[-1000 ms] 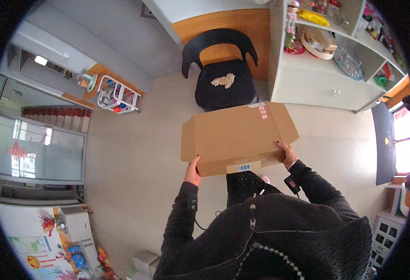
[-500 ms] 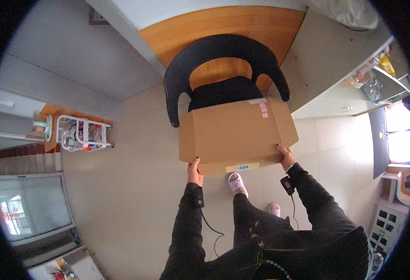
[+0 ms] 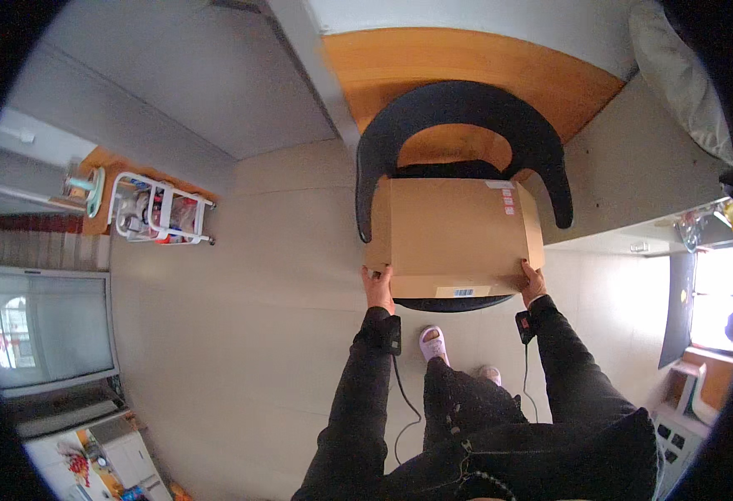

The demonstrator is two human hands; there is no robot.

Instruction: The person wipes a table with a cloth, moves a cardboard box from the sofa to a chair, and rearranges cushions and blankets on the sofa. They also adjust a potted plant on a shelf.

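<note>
Brown cardboard forms the wide, shallow box (image 3: 458,234), which lies level over the seat of a black chair (image 3: 462,93); a strip of the seat shows past its near edge and another past its far edge, though whether the box rests on the seat or is held just above it cannot be told. The person's left hand (image 3: 378,289) is at the near left corner, its grip clasped on the cardboard; the right hand (image 3: 534,284) has the near right corner in a like grip, thumb on top; most of the fingers are hidden. A pale label (image 3: 464,292) with a barcode sits on the near side, and small red marks (image 3: 508,201) stand near the far right corner; the chair's curved back rises beyond the box, before an orange-brown wooden panel (image 3: 475,48). Each wrist, in a black sleeve, bears a small dark device, the left one (image 3: 395,336) and the right one (image 3: 524,326) both trailing a cable; below the box, pink slippers (image 3: 434,345) stand on the pale tiled floor (image 3: 241,334); well apart on the left are a white wheeled cart (image 3: 162,210) with mixed goods and a large greyish screen (image 3: 45,330).
</note>
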